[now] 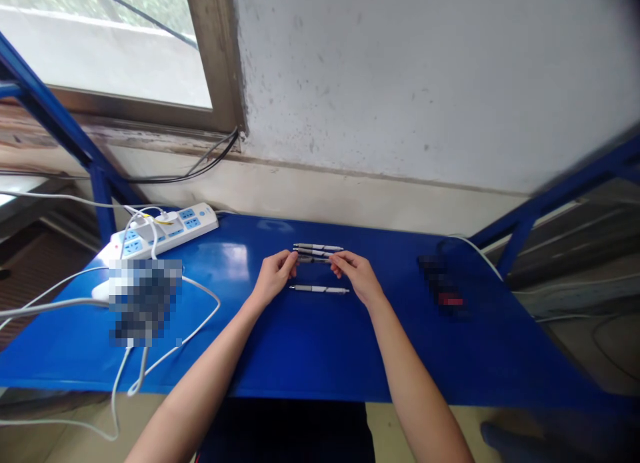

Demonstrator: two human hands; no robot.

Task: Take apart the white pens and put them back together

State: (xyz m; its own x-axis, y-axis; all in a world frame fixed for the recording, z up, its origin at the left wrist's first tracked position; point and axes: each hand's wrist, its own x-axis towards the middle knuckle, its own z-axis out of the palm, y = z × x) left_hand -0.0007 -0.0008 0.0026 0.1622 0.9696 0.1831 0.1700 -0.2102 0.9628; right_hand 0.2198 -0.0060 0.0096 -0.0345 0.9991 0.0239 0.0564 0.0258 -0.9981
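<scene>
Both my hands meet over the middle of the blue table. Between the thumb and fingers of my left hand is the left end of a dark grey pen. My right hand pinches the same pen at its right end, so it lies level from hand to hand. Just beyond it, white-and-grey pens lie side by side, partly hidden by my fingers. Nearer to me, a single white-and-grey pen rests crosswise on the table, apart from both hands.
A white power strip with plugs and white cables takes up the table's left side, beside a blurred-out object. Another blurred dark object lies on the right. Behind stands a wall; blue frame bars flank the table.
</scene>
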